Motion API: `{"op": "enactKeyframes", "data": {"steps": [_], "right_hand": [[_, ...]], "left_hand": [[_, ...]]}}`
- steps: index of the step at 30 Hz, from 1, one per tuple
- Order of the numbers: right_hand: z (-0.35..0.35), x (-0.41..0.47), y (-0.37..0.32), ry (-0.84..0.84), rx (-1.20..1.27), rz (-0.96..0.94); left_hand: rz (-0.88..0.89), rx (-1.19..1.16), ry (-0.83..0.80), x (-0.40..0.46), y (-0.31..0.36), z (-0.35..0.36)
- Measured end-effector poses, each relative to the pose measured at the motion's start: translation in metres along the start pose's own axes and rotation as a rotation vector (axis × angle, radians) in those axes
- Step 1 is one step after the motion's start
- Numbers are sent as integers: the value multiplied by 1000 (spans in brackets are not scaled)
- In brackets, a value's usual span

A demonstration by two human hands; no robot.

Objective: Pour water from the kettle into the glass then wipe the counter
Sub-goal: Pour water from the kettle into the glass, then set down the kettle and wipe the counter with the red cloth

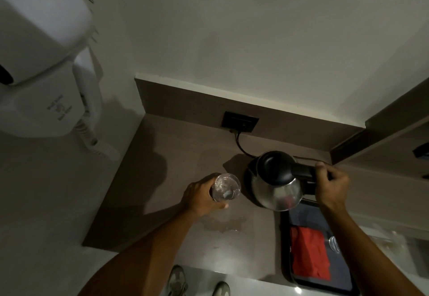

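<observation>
Head view, one frame. Item: left grip (201, 197), fingers wrapped round a clear glass (226, 187), which is tilted with its mouth toward the camera; whether its base touches the surface (162, 179) cannot be told. Item: right grip (330, 186), clenched on the black handle of the kettle (275, 180), thumb over the top of the handle. Kettle: steel body, black lid, just beside the glass on the side away from the left grip; its lower edge overlaps the far rim of the tray (286, 237); whether it rests on a base is unclear. Item: wet patch (222, 222) on the surface, nearer the person than the left grip. Item: red cloth (310, 252), folded, lying in the dark tray, below the right forearm and nearer the person than the right grip. Item: black power cord (241, 144), running from a dark wall socket (240, 122) beyond the kettle down to it. Item: white wall-mounted hair dryer (44, 47), well apart, beyond the left grip.
</observation>
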State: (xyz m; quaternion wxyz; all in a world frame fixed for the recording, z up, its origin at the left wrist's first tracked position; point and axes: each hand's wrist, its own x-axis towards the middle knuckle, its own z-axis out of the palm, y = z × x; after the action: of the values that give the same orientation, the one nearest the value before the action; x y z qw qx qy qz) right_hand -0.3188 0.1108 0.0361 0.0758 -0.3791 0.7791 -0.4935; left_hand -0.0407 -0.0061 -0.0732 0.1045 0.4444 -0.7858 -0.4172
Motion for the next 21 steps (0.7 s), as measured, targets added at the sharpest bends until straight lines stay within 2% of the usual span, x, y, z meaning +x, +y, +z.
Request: {"op": "enactKeyframes", "data": {"steps": [7, 21], "right_hand": [[18, 7, 34, 109, 217, 121], [11, 22, 79, 109, 263, 300]], "left_hand": [[-11, -2, 14, 0, -1, 1], [-34, 3, 25, 1, -2, 5]]}}
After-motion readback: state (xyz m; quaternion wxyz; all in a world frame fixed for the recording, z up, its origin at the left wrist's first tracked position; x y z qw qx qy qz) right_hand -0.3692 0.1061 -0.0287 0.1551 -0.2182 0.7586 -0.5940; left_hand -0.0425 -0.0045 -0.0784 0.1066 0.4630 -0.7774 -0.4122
